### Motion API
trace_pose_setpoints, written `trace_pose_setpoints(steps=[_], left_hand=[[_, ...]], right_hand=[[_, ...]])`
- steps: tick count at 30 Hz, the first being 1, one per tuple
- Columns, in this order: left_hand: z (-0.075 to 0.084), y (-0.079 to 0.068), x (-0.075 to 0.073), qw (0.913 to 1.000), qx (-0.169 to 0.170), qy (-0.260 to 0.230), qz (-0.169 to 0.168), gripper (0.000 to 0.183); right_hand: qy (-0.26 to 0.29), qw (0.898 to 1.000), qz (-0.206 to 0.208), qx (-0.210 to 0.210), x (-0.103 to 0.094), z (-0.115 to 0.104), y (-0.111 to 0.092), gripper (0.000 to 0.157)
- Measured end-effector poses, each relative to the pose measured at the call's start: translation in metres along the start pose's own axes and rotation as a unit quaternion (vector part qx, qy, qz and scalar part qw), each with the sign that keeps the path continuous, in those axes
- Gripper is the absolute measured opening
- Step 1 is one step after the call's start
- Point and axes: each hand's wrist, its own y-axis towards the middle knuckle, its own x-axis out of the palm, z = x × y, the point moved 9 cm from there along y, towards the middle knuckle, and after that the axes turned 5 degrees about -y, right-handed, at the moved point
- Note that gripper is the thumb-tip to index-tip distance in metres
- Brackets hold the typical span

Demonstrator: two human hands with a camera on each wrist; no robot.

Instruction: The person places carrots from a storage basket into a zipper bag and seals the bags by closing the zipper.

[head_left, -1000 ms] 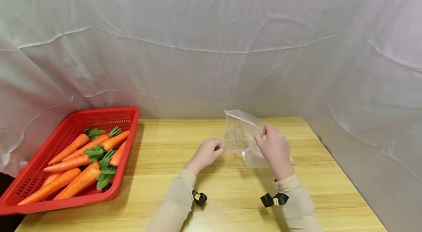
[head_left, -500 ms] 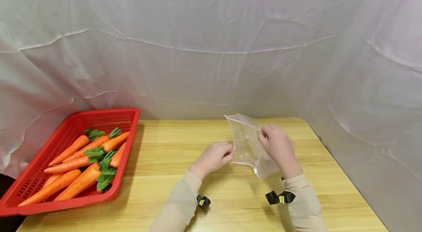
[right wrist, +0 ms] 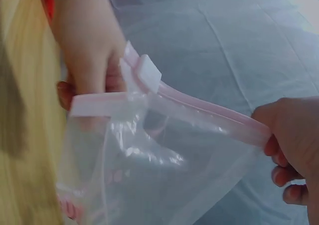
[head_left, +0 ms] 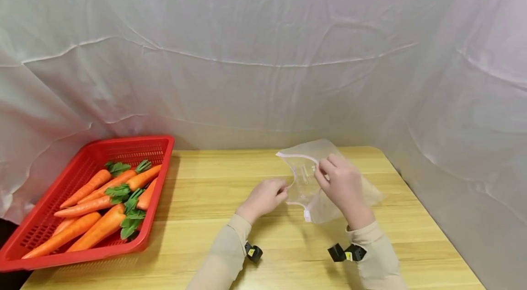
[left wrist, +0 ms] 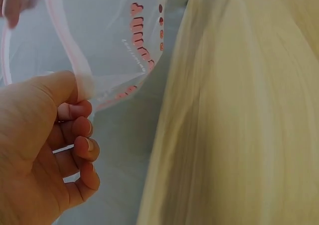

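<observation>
A clear zip bag (head_left: 302, 175) with a pink-edged mouth is held up over the table between both hands, its mouth spread apart toward the left. My left hand (head_left: 265, 198) pinches the near-left lip of the mouth between thumb and forefinger, as the left wrist view shows. With its thumb and fingers my right hand (head_left: 339, 182) pinches the opposite lip. A white slider (right wrist: 149, 74) sits at one end of the zip strip. Red printing (left wrist: 139, 33) marks the bag's side. Nothing shows inside the bag.
At the left of the wooden table (head_left: 206, 235) stands a red plastic basket (head_left: 158, 198) holding several carrots (head_left: 88, 185) with green tops. A grey-white cloth (head_left: 263, 98) hangs behind the table and along its right side.
The bag has tilted and swung so its mouth faces more to the left and gapes wider. My left hand has shifted slightly right and lower; both hands keep their pinch.
</observation>
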Motion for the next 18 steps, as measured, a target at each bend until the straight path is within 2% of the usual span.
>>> trace_pose_setpoints(steps=[4, 8, 14, 18], left_hand=[[-0.012, -0.002, -0.004, 0.9990, -0.031, -0.030, 0.010, 0.025], [-0.025, -0.003, -0.010, 0.9940, -0.065, -0.081, 0.033, 0.027], [-0.038, -0.005, -0.016, 0.9859, -0.098, -0.120, 0.063, 0.023], [-0.042, -0.006, -0.018, 0.9845, -0.109, -0.126, 0.056, 0.021]], right_hand=[[-0.023, 0.998, 0.048, 0.038, -0.018, 0.015, 0.001, 0.019], [-0.041, 0.994, 0.070, 0.068, -0.028, 0.028, 0.001, 0.022], [-0.048, 0.991, 0.070, 0.102, -0.033, 0.037, 0.000, 0.023], [-0.059, 0.991, 0.055, 0.106, -0.035, 0.038, 0.000, 0.018]])
